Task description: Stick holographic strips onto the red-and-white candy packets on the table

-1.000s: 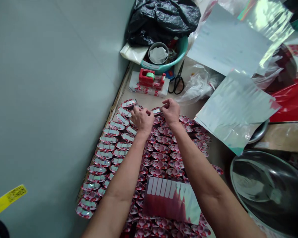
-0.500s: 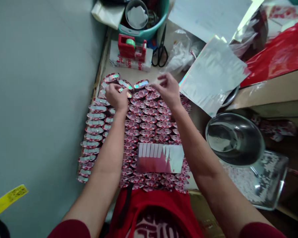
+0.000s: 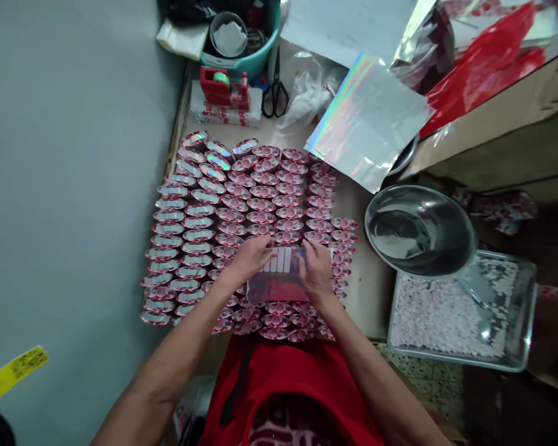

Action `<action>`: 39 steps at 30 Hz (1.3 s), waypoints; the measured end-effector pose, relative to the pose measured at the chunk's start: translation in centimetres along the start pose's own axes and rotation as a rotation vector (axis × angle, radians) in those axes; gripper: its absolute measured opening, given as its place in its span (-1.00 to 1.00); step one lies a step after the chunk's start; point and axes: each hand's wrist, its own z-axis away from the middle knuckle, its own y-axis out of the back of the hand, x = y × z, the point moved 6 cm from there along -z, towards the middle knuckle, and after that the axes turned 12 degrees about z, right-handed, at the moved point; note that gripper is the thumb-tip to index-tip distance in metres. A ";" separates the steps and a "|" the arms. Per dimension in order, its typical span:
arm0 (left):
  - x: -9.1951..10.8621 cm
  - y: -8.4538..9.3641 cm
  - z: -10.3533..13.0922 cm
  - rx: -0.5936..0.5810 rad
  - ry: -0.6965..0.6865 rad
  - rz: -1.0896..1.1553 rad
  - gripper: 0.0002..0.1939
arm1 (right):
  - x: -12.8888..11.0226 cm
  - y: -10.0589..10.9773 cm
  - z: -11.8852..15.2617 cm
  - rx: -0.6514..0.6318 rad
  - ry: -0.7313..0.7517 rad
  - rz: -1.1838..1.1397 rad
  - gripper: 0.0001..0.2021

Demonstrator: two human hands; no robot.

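A shiny sheet of strip stickers (image 3: pixel 272 290) lies on top of closely packed rows of small red-and-pink packs with oval tops (image 3: pixel 260 204). At the sheet's upper edge, the fingers of my left hand (image 3: pixel 251 257) are closed beside the pale strips. My right hand (image 3: pixel 317 272) grips the sheet's right part with bent fingers, its fingertips near the top edge. Silvery strips (image 3: pixel 198 223) sit across the packs in the left columns and a few at the back. Packs farther right show bare pink tops.
Behind the packs are a red tape dispenser (image 3: pixel 223 90), black scissors (image 3: pixel 275 93), a teal basin (image 3: pixel 265 46) and a crumpled plastic bag (image 3: pixel 302 93). Silvery sheets (image 3: pixel 372 118) lie at the back right. A steel bowl (image 3: pixel 421 229) overlaps a metal tray (image 3: pixel 523 322) of pale bits.
Both hands have come back toward my body, from the far rows to the sticker sheet. A silvery strip at the back between them stays on its pack. The view has shifted slightly.
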 end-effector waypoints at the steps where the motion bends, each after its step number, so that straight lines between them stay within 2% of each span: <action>1: 0.1 -0.1 0.0 -0.020 0.014 0.056 -0.92 | 0.1 -0.3 0.1 -0.022 0.025 0.028 -0.54; 8: 0.9 -0.8 1.1 0.003 0.007 0.355 -0.85 | -0.1 -1.4 0.7 -0.059 0.196 0.119 -0.55; 14: -1.2 -2.3 1.8 0.085 0.192 0.615 -0.75 | -0.3 -1.4 3.3 -0.040 0.383 0.184 -0.52; 16: -1.9 -2.6 2.2 0.086 0.249 0.660 -0.75 | 0.1 -0.6 4.4 -0.032 0.414 0.158 -0.59; 18: -2.2 -2.5 2.5 0.102 0.269 0.602 -0.78 | 0.8 0.9 5.3 -0.035 0.391 0.098 -0.68; 22: -0.8 -2.6 3.8 0.203 0.249 0.249 -0.86 | 1.4 5.4 5.7 -0.065 0.220 -0.108 -0.85; 25: 0.9 -4.0 5.2 0.247 0.296 0.084 -0.90 | 1.4 8.2 3.7 -0.157 -0.059 -0.458 -0.87; 27: 2.0 -4.5 5.7 0.320 0.288 0.112 -0.90 | 0.8 8.6 1.3 -0.278 -0.224 -0.712 -0.82; 29: 2.3 -3.6 5.4 0.461 0.264 0.285 -0.77 | -0.2 8.0 -1.9 -0.364 -0.305 -0.898 -0.73; 31: 1.6 -2.6 4.0 0.520 0.302 0.648 -0.57 | -0.8 6.7 -5.3 -0.383 -0.337 -0.994 -0.66; 33: 0.8 -2.2 1.7 0.421 0.386 1.097 -0.39 | -1.2 4.9 -8.1 -0.370 -0.366 -1.005 -0.64; 35: 0.6 -1.8 -0.5 0.292 0.438 1.428 -0.27 | -1.2 3.2 -10.2 -0.332 -0.388 -0.954 -0.64; 37: 0.6 -1.2 -2.3 0.251 0.442 1.573 -0.27 | -1.3 2.1 -11.4 -0.292 -0.379 -0.887 -0.66; 39: 0.9 -0.8 -3.6 0.205 0.423 1.619 -0.34 | -1.5 1.5 -12.2 -0.279 -0.348 -0.859 -0.68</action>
